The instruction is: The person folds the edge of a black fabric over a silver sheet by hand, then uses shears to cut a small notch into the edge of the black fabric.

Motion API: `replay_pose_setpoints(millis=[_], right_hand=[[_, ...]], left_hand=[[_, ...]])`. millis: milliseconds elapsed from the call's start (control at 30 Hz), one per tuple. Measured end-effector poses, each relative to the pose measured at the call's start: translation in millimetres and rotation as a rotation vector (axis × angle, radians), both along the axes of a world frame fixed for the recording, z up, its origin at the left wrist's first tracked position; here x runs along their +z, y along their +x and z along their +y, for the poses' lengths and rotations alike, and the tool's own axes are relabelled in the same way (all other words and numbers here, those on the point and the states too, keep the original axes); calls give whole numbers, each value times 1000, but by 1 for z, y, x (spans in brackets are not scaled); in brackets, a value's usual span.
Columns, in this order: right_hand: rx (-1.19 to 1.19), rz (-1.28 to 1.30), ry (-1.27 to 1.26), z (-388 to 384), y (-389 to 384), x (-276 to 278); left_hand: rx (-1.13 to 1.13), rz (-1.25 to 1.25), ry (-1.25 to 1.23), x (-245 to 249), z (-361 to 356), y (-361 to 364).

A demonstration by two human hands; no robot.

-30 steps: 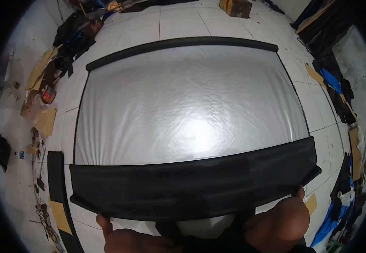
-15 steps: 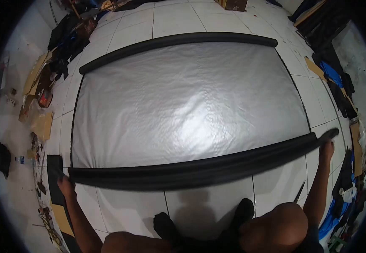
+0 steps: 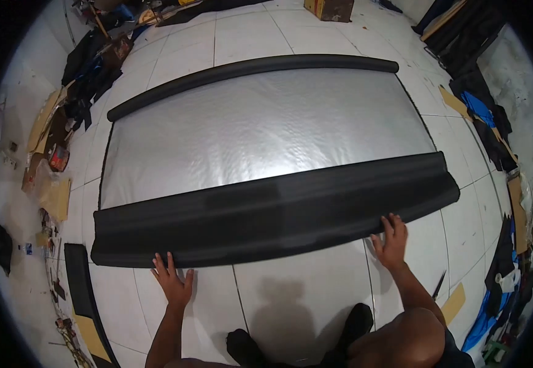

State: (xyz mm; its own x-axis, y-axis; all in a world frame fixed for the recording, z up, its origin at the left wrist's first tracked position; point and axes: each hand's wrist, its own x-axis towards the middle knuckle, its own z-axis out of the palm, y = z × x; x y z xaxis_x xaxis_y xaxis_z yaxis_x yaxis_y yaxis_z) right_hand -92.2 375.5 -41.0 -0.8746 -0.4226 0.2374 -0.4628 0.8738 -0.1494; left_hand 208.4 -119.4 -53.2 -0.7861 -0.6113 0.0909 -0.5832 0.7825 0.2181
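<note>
A wide sheet of black material with a silver-grey underside (image 3: 242, 129) lies spread on the tiles. Its near part is folded over, so a broad black band (image 3: 315, 202) faces up along the front. At the far side the sheet ends in a black roll (image 3: 254, 66). My left hand (image 3: 173, 282) has its fingers spread at the near edge of the band, left of the middle. Farther right, my right hand (image 3: 393, 242) also has its fingers apart, with the fingertips on the same edge.
White floor tiles (image 3: 279, 294) surround the sheet. A flat black strip (image 3: 80, 276) lies at the left. Fabric scraps and cardboard (image 3: 517, 205) line the right wall, with more clutter along the left. A wooden box (image 3: 329, 8) stands at the back. A dark pointed tool (image 3: 440, 284) lies near my right knee.
Both hands have let go of the sheet's near corners and moved inward along its edge. The near part now lies folded farther over the silver side, as a wider black band.
</note>
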Motion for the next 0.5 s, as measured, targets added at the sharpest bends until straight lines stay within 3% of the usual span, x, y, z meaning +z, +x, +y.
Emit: replay_pose_setpoints(millis=[200, 367, 433, 467, 500], right_hand=[[19, -142, -18, -9, -37, -17], [8, -290, -3, -9, -46, -11], [15, -204, -86, -4, -46, -7], [-120, -181, -150, 1, -43, -2], [-253, -152, -215, 6, -40, 4]], left_hand=[[24, -223, 118, -17, -23, -31], [-16, -209, 191, -20, -33, -29], [-22, 34, 96, -31, -45, -14], [60, 251, 37, -35, -54, -9], [278, 551, 233, -17, -45, -17]])
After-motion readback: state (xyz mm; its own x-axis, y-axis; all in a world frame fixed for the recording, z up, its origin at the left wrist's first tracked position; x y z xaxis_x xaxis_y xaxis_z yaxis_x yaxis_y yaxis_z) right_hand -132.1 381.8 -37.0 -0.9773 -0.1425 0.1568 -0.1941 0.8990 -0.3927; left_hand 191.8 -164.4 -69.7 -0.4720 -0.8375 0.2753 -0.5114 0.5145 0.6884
